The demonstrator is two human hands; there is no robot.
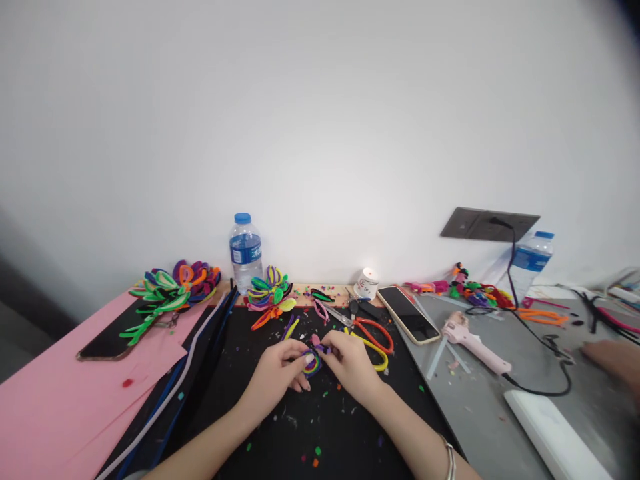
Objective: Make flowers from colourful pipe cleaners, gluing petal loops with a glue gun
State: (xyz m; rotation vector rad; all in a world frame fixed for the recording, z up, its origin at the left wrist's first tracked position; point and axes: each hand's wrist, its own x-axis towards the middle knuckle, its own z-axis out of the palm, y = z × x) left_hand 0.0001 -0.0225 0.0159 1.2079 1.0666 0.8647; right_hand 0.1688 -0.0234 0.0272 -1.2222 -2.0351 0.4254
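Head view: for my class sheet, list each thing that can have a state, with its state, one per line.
Multicoloured pipe-cleaner piece: looped, held by left hand and right hand
Left water bottle: capped, upright
Right water bottle: capped
Left phone: lying flat, dark
Right phone: screen dark
Scissors: lying down, unheld
Pink glue gun: lying down, unheld
Black plug: in wall socket
White paper cup: seems upside down

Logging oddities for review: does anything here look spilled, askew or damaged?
Yes: small coloured scraps lie strewn across the black mat, around the multicoloured fuzzy piece in the left hand, so it looks untidy. Nothing looks clearly damaged.
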